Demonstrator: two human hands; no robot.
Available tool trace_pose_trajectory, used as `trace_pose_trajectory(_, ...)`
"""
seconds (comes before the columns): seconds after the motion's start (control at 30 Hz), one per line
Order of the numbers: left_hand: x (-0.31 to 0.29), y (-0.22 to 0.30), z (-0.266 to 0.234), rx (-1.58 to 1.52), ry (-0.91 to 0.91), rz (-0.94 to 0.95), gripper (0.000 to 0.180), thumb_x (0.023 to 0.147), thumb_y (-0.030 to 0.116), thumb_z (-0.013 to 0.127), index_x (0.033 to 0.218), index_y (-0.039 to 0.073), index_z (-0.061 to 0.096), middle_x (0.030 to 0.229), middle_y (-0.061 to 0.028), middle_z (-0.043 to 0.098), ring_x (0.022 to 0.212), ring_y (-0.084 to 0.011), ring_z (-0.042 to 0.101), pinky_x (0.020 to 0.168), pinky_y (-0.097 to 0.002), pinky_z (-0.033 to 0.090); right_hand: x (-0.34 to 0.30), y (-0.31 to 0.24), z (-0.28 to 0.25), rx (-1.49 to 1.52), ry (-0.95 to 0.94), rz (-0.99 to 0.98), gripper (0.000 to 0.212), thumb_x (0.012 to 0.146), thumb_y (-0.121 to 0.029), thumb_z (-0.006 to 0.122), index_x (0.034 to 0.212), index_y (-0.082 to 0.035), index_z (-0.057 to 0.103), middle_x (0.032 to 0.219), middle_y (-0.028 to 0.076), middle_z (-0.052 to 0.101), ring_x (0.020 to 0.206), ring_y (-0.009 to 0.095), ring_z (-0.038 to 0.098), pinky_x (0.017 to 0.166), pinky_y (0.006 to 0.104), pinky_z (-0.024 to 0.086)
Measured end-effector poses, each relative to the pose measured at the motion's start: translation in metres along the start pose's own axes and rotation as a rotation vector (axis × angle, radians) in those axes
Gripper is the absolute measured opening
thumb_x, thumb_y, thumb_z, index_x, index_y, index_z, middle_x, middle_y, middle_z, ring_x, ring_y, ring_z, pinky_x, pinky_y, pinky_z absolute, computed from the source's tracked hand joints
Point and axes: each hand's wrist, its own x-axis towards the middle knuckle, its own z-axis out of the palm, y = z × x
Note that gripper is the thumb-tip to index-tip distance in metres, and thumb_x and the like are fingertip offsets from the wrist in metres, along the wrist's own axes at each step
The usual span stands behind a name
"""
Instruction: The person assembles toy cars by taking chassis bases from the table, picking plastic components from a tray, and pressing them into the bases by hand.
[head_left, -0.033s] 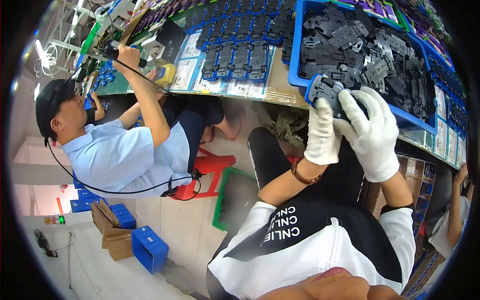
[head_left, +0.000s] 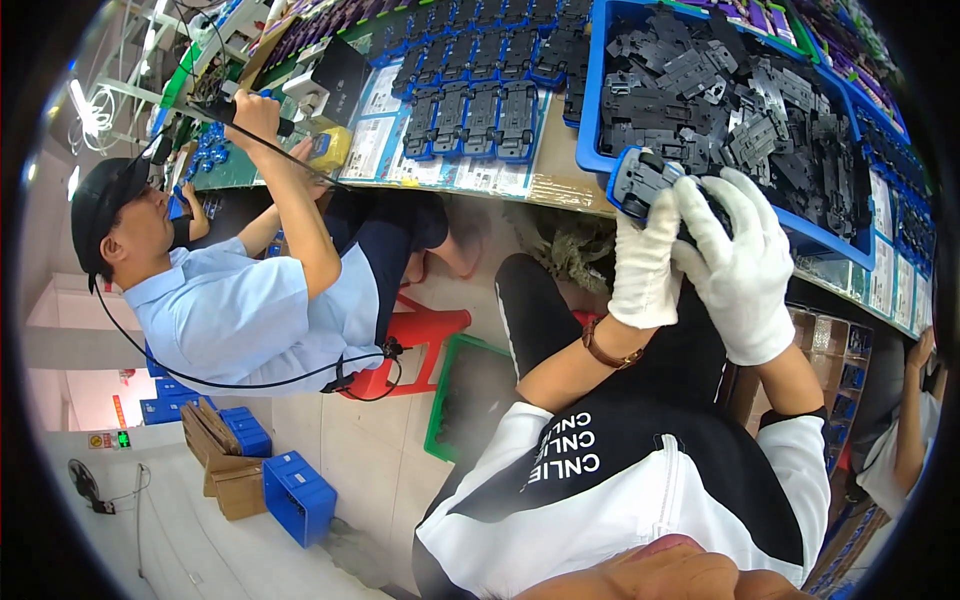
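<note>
- Long workbench [head_left: 560, 165], brownish bare strip and taped edge, runs across the top of the view.
- Seated co-worker [head_left: 260, 310], light-blue shirt, black cap, is at the bench on the left, one arm raised.
- Rows of blue-and-black plastic car-shaped units [head_left: 470, 120] lie side by side on printed sheets, left of the bin.
- Large blue plastic bin [head_left: 590, 110] sits at the bench edge in front of the gloved hands, heaped with flat black plastic parts [head_left: 690, 80].
- Red plastic stool [head_left: 425, 325] is under the co-worker.
- Blue plastic crate [head_left: 300, 500] is on the floor, lower left, beside brown cardboard boxes [head_left: 238, 485].
- Right hand, white cloth glove [head_left: 742, 265]: fingers bent and spread a little, tips by the right end of the held unit; a dark piece shows under them, partly hidden, so can't tell if it is gripped.
- Left hand, white cloth glove [head_left: 645, 265]: fingers drawn narrow, holding the unit.
- Held blue-edged black plastic car-shaped unit [head_left: 640, 182]: tilted, in the left hand, just in front of the bin's near corner.
- Brown-strapped wristwatch [head_left: 610, 350] is on the left wrist.
</note>
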Motion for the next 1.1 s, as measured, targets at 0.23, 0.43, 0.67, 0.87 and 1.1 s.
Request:
trace_pose_trajectory(0.23, 0.006, 0.013, -0.011, -0.124, -0.003, -0.006, 0.040, 0.094, 0.009, 0.056, 0.132, 0.013, 0.045, 0.118, -0.0076, 0.059, 0.109, -0.0250, 0.058, 0.095, -0.0420, 0.048, -0.014, 0.017, 0.004, 0.921, -0.089, 0.521, 0.059, 0.081, -0.027, 0.073, 0.131, -0.003, 0.052, 0.125, 0.011, 0.054, 0.114, 0.022, 0.054, 0.092, 0.0349, 0.047)
trace_pose_trajectory(0.43, -0.001, 0.014, -0.007, 0.005, -0.010, 0.060, 0.037, 0.094, 0.009, 0.055, 0.129, 0.011, 0.047, 0.117, -0.0080, 0.059, 0.107, -0.0250, 0.059, 0.094, -0.0418, 0.049, -0.021, 0.012, 0.005, 1.519, -0.318, 0.816, 0.058, 0.084, -0.012, 0.071, 0.135, 0.002, 0.046, 0.134, 0.009, 0.053, 0.106, 0.011, 0.054, 0.086, 0.0257, 0.047)
trace_pose_trajectory(0.67, 0.004, 0.018, -0.010, 0.015, 0.059, 0.099, 0.031, 0.094, 0.008, 0.055, 0.124, 0.008, 0.049, 0.113, -0.0086, 0.061, 0.101, -0.0239, 0.061, 0.089, -0.0405, 0.050, -0.028, 0.004, 0.016, 1.535, -0.242, 0.813, 0.059, 0.083, -0.013, 0.072, 0.134, 0.001, 0.046, 0.128, 0.009, 0.053, 0.105, 0.014, 0.055, 0.087, 0.0269, 0.048)
trace_pose_trajectory(0.87, -0.001, 0.021, -0.021, 0.193, 0.151, 0.109, 0.044, 0.095, 0.014, 0.057, 0.136, 0.009, 0.040, 0.119, -0.0073, 0.057, 0.104, -0.0178, 0.058, 0.092, -0.0335, 0.048, -0.031, -0.005, 0.028, 1.528, -0.282, 0.950, 0.056, 0.083, -0.010, 0.069, 0.134, 0.001, 0.048, 0.127, 0.009, 0.054, 0.106, 0.015, 0.056, 0.087, 0.0280, 0.050)
trace_pose_trajectory(1.1, 0.004, 0.044, -0.053, 0.401, 0.165, 0.128, 0.053, 0.097, 0.017, 0.055, 0.142, 0.007, 0.030, 0.124, -0.0038, 0.050, 0.109, -0.0109, 0.050, 0.097, -0.0269, 0.042, -0.023, -0.033, 0.048, 1.264, -0.272, 0.677, 0.057, 0.088, -0.024, 0.064, 0.136, 0.000, 0.046, 0.127, 0.011, 0.053, 0.099, 0.015, 0.055, 0.090, 0.0285, 0.046)
